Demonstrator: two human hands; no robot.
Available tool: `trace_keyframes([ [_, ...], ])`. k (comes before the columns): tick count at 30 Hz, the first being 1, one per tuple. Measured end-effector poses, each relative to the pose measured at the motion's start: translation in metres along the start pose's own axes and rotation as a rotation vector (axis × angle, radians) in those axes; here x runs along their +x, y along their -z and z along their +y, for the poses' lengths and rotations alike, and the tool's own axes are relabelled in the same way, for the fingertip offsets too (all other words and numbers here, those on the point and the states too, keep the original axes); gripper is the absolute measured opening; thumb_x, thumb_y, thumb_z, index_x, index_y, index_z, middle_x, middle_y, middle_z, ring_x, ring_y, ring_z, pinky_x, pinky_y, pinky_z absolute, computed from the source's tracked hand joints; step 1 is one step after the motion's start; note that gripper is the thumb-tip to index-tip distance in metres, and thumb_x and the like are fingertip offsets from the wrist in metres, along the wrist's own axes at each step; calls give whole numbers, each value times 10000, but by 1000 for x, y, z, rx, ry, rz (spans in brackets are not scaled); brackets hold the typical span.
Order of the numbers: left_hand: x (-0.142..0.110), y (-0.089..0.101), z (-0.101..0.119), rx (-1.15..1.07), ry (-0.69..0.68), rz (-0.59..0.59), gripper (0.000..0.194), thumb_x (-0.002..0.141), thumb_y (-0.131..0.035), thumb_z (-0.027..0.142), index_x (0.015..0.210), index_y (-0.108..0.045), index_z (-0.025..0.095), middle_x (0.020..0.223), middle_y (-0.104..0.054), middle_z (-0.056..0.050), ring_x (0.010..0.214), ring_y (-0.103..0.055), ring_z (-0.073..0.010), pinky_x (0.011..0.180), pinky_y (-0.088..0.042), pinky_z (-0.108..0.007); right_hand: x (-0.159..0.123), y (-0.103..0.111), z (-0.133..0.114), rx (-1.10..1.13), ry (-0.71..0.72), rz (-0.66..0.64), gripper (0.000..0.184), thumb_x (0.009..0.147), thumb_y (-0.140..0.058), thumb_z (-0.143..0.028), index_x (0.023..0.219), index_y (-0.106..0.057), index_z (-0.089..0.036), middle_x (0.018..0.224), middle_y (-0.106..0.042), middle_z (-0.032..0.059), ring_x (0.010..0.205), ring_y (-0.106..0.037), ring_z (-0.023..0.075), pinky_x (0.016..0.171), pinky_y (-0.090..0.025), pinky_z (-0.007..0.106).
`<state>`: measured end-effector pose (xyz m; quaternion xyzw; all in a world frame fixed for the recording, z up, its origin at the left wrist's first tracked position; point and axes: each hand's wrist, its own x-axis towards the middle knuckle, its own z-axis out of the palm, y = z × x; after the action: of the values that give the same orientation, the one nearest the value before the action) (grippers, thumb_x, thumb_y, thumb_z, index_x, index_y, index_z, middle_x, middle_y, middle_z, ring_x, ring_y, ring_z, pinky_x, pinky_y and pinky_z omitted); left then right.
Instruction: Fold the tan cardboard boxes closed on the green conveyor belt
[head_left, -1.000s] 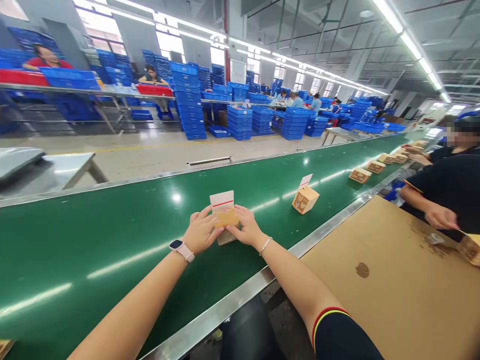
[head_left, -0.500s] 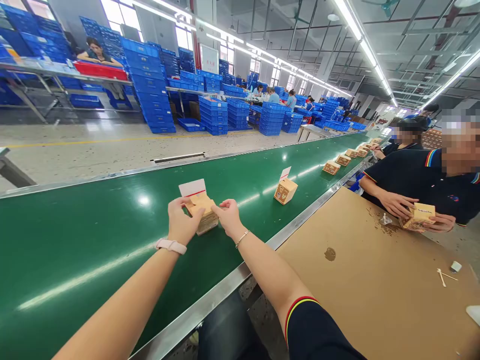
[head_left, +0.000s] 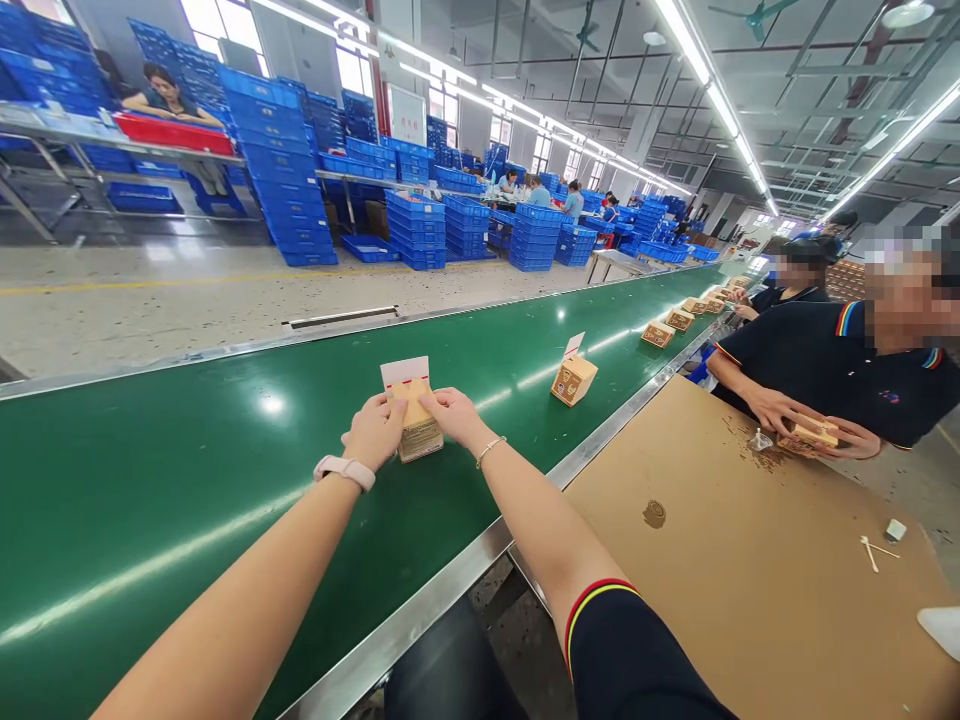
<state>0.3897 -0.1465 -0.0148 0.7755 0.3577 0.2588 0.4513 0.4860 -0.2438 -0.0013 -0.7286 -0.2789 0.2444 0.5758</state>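
Note:
A small brown carton point(head_left: 418, 432) stands on the green conveyor belt point(head_left: 187, 470), its white flap with a red stripe sticking up at the back. My left hand point(head_left: 375, 430) grips the carton's left side with curled fingers. My right hand point(head_left: 456, 415) presses on the top flap from the right, fingers together. Both hands touch the carton.
Another open carton point(head_left: 573, 379) stands further along the belt, with several more point(head_left: 658, 334) beyond. A brown cardboard-covered table point(head_left: 750, 580) lies to my right. A person in a dark shirt point(head_left: 825, 365) holds a carton point(head_left: 810, 435) there. Blue crate stacks point(head_left: 285, 180) fill the hall.
The camera has turned right, bringing the neighbouring worker into view. My hands have stayed on the carton, and the brown top flap is now folded lower onto it.

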Motion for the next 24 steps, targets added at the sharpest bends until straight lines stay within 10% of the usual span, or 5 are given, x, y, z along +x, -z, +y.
trace_keyframes([
  [3, 3, -10, 5, -57, 41, 61, 329, 775, -561, 274, 1084, -581, 162, 1158, -597, -135, 965, -638, -239, 932, -503, -419, 6, 1, 4, 12, -86, 35, 66, 781, -640, -235, 756, -640, -173, 824, -605, 6, 905, -593, 158, 837, -487, 270],
  [6, 6, -16, 11, -251, 198, 100, 654, 712, -648, 212, 1305, -376, 169, 1201, -553, -142, 851, -656, -180, 823, -546, -362, 12, 3, 7, 37, -199, 79, 345, 727, -694, -217, 1051, -579, -196, 911, -618, 18, 782, -614, 139, 690, -514, 258],
  [14, 19, -44, 26, -429, 359, -135, 213, 638, -632, 69, 834, -608, 149, 796, -684, -94, 792, -689, -243, 717, -560, -338, 29, 10, 10, 34, -352, 82, 204, 689, -699, -147, 864, -595, -169, 736, -619, 18, 619, -611, 157, 573, -504, 269],
  [24, -22, -19, 45, -368, 274, -7, 465, 711, -637, 300, 1135, -503, 164, 1283, -560, -158, 1203, -542, -272, 1020, -427, -413, -9, 21, -2, -76, -70, 441, 433, 741, -636, -286, 1146, -530, -176, 1240, -533, 118, 1213, -486, 218, 1048, -392, 352],
])
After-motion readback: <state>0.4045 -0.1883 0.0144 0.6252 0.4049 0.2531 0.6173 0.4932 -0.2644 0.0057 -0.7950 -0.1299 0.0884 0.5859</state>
